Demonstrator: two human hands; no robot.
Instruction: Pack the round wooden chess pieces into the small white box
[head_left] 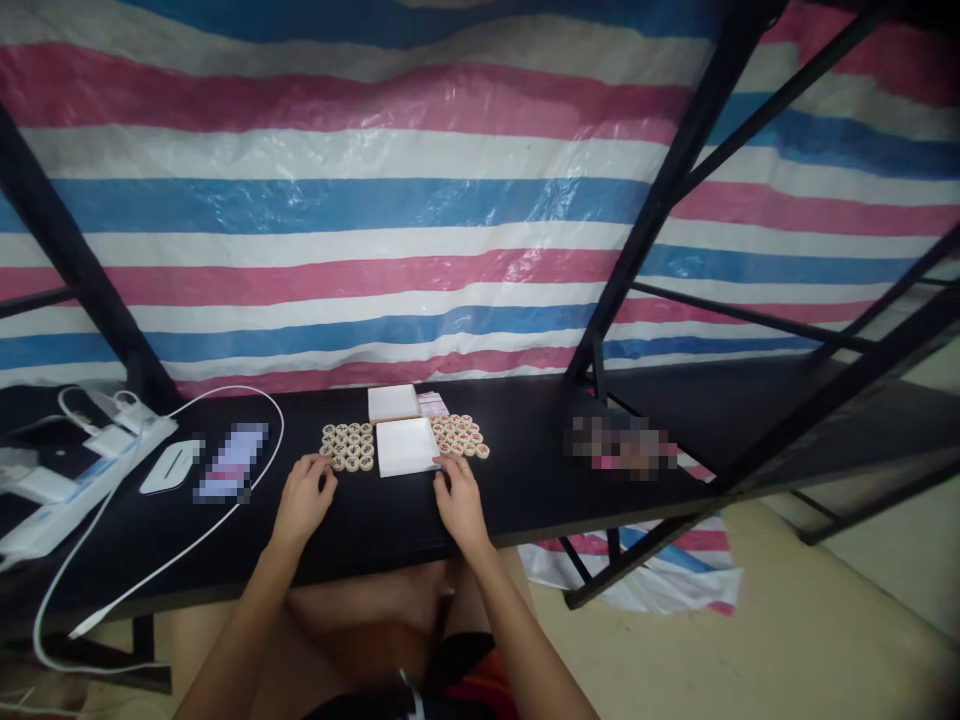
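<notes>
Round wooden Chinese chess pieces with dark characters (347,446) lie in tight rows on the black table. Just off their lower left corner rests my left hand (304,497), fingers loosely bent and thumb apart, holding nothing. A white open box half (405,447) lies to the right of these pieces. Beyond it lies another shallow white box half (394,403). Red-marked chess pieces (461,436) form a group along the box's right side. My right hand (459,497) is at the box's lower right corner, below the red pieces; its fingers are loosely spread, and whether they touch the box is unclear.
A printed paper (433,404) lies behind the red pieces. To the left are a phone (232,462), a white device (171,467), a power strip (97,485) and a loose white cable (191,545). Black metal posts (637,230) and a striped plastic sheet (360,210) stand behind the table (540,490).
</notes>
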